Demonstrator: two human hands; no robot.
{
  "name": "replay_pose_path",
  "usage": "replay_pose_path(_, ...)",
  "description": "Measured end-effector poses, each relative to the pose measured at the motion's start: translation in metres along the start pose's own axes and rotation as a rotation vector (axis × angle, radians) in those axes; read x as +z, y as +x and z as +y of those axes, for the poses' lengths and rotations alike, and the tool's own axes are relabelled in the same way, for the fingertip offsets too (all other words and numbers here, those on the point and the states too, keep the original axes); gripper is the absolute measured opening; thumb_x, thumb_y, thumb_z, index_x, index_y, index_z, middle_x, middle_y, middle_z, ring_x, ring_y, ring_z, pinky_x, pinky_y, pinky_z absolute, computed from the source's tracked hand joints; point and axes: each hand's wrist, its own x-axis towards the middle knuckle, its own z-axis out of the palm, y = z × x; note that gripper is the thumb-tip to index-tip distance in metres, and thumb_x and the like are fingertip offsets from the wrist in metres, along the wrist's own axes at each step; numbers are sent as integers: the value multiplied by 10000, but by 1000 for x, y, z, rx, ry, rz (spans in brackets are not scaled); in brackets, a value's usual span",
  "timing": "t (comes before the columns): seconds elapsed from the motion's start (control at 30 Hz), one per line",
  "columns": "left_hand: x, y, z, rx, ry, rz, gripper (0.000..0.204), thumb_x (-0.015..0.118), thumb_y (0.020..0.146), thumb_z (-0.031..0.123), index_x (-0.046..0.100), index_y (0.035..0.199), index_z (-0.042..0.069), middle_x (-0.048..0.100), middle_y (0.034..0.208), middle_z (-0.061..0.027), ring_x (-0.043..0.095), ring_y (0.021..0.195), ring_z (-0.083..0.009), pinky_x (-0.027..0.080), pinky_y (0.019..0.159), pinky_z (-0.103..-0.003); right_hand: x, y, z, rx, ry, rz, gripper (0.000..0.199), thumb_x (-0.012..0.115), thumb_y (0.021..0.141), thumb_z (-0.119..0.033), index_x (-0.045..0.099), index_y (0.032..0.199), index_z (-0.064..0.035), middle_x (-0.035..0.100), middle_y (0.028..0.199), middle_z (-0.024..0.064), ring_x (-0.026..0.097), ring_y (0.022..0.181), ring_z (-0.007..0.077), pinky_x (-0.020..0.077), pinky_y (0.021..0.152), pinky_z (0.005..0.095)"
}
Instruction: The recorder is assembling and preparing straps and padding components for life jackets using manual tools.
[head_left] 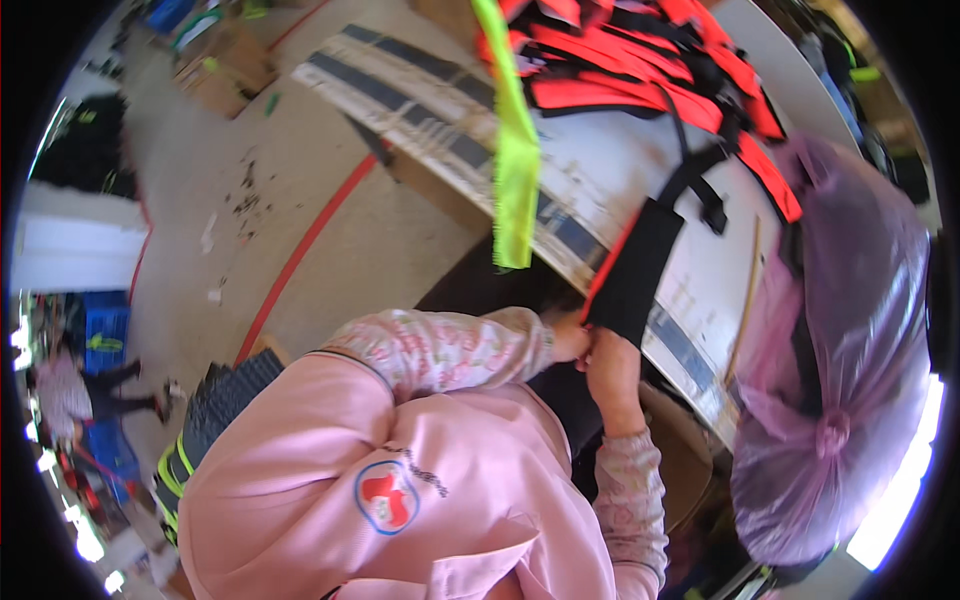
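At the near edge of the table, both my hands meet at the lower end of a wide black fabric strap (636, 275) with an orange edge. My left hand (570, 338) is closed at its lower left corner, partly hidden by the sleeve and my other hand. Closed fingers of my right hand (612, 372) pinch the same end. From its far end, black webbing (690, 175) with a dark buckle (712, 212) runs up to a pile of orange and black fabric pieces (630, 65). What the fingertips do at the edge is too small to make out.
A neon yellow strip (514, 190) hangs over the edge of the white table (590, 150). To the right stands a knotted purple plastic bag (850, 340). Cardboard boxes (222, 70) sit on the floor at far left. Another person (75, 390) is at far left.
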Motion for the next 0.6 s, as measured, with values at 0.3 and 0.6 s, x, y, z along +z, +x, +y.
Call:
replay_pose_path(0.3,1,3,16,-39,226,-67,153,365,898,47,517,892,67,504,531,-70,462,373,-149,339,332,-280,-2,24,-1,-282,-185,542,255,527,714,-73,601,958,-50,584,1019,176,562,925,349,452,789,423)
replay_pose_path(0.6,-5,5,4,-36,107,-135,80,447,871,68,526,879,65,543,595,-71,466,394,-145,334,361,-262,-6,40,10,193,117,-109,200,500,836,-168,629,870,-19,600,569,169,635,640,229,506,647,329)
